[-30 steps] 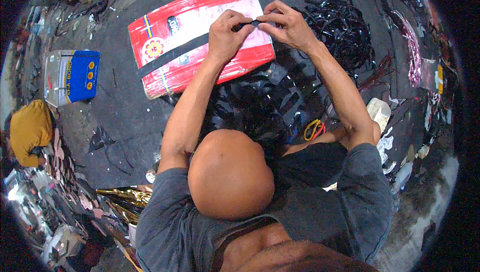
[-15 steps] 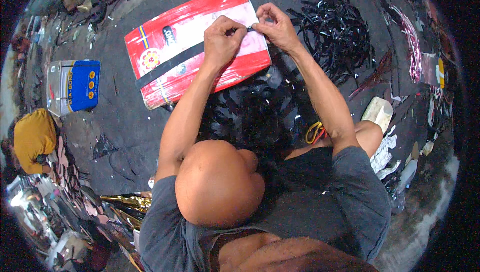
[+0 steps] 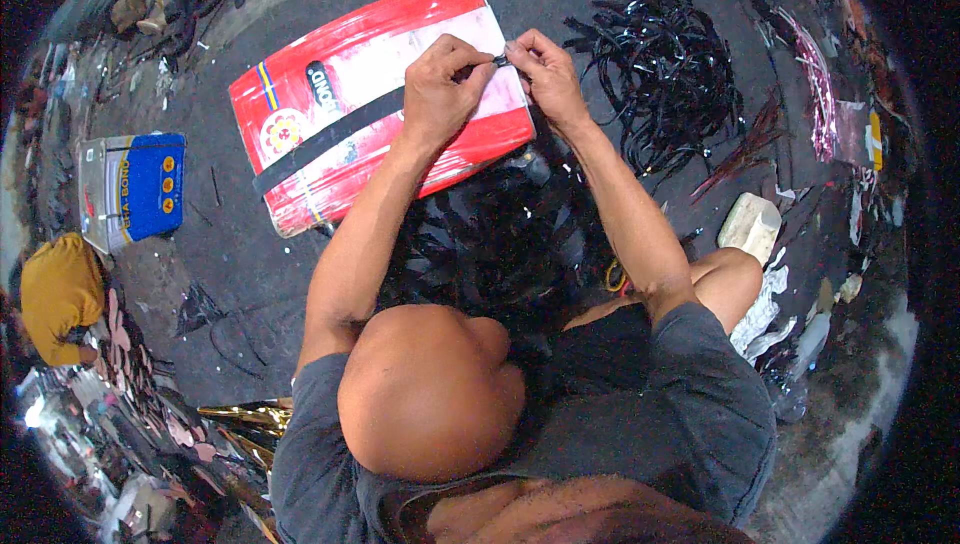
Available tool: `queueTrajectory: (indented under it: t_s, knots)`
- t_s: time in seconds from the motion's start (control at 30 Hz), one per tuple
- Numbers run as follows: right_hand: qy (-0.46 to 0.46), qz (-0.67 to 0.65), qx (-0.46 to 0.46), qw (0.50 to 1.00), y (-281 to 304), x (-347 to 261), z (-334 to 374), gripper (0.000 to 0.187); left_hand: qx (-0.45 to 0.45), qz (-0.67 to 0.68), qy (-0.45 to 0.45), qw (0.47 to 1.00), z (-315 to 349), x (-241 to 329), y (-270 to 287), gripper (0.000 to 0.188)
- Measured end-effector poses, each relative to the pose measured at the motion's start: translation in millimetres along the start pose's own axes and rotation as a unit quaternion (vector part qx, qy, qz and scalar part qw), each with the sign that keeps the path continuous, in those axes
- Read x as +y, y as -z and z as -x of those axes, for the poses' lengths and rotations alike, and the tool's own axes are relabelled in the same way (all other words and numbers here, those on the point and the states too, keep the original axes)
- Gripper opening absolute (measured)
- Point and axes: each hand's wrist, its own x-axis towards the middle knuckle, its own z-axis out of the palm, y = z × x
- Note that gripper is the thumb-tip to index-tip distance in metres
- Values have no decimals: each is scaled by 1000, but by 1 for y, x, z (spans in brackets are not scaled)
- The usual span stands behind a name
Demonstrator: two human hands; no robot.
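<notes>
A red and white rectangular board (image 3: pixel 383 24) with a glossy, printed surface lies tilted at an angle in front of me. Across its middle runs a flat black strip (image 3: pixel 330 141). My left hand (image 3: pixel 443 89) rests over the board with thumb and forefinger pinched on the strip near its right end. Beside it, at the board's right edge, my right hand (image 3: pixel 550 82) has its fingertips closed on the strip's dark end. A small part of the strip shows between the two hands; the part under my left hand is hidden.
A tangled pile of black strips (image 3: pixel 668 69) lies at the right, and dark scraps (image 3: pixel 490 239) lie below the board. A blue and silver container (image 3: pixel 150 187) stands at the left, near a person in yellow (image 3: pixel 62 294). A whitish block (image 3: pixel 750 226) sits by my right knee.
My right hand's raised fingers have come down and closed in nearer the strip's end. My left hand keeps its pinch. The board appears slightly farther left in the picture.
</notes>
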Motion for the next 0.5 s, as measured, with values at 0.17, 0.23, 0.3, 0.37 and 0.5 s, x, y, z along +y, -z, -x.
queueTrajectory:
  t_s: [0.17, 0.23, 0.3, 0.37, 0.5]
  knots:
    - [-140, -284, 30, 948, -3, 6, 10, 14, -9, 15, -6, 1000, -4, 4, -11, 9]
    - [-128, -252, 14, 959, -1, -1, 9, 21, -10, 15, 5, 1000, -4, 5, -10, 9]
    - [-117, -220, -1, 969, 3, -12, 6, 31, -9, 7, -4, 1000, -3, 2, -8, 9]
    - [-39, 110, 42, 992, 7, -24, -14, 39, -6, 4, -4, 1000, -4, 5, -7, 9]
    - [100, 435, 168, 879, -18, -29, -37, 37, -13, 18, -1, 1000, -5, 6, -5, 8]
